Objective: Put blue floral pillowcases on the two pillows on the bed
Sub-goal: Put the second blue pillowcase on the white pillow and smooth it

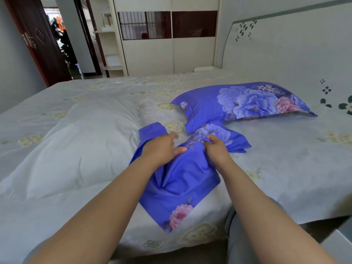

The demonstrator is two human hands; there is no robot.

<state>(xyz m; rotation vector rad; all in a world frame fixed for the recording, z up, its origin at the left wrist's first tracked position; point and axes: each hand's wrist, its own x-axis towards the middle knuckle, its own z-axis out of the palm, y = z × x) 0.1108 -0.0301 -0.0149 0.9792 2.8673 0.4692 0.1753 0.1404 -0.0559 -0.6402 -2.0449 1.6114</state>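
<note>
head | limp blue floral pillowcase creased on the bed near edge | left hand fingers spread, grip apart, resting on cloth | right hand grip pinching bunched fabric | plump covered pillow beyond | bare white pillow left

There are no words, numbers, labels or signs to read anywhere here. The blue pillowcase that both hands are on has only flowers printed on it. The headboard far past the hands has only painted flowers too.
</note>
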